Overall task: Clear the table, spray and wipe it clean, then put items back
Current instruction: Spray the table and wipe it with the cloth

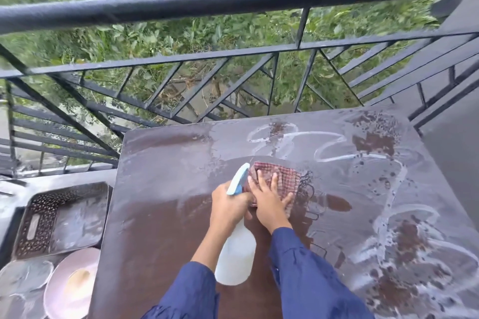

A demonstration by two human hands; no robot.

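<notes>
A dark brown table point(168, 189) fills the lower right of the view, wet with white streaks and droplets of spray on its right half. My left hand point(228, 204) grips the neck of a white spray bottle point(236, 256) with a light blue trigger head, held just above the table's middle. My right hand point(269, 202) presses flat on a red-and-white checked cloth point(282, 179) lying on the tabletop, right beside the bottle's nozzle.
Left of the table, lower down, sit a brown perforated plastic tray point(41, 217), a pale pink bowl point(59, 290) and a clear round lid point(23, 277). A black metal railing point(233, 0) runs behind the table, with green foliage beyond it. A grey wall stands at the right.
</notes>
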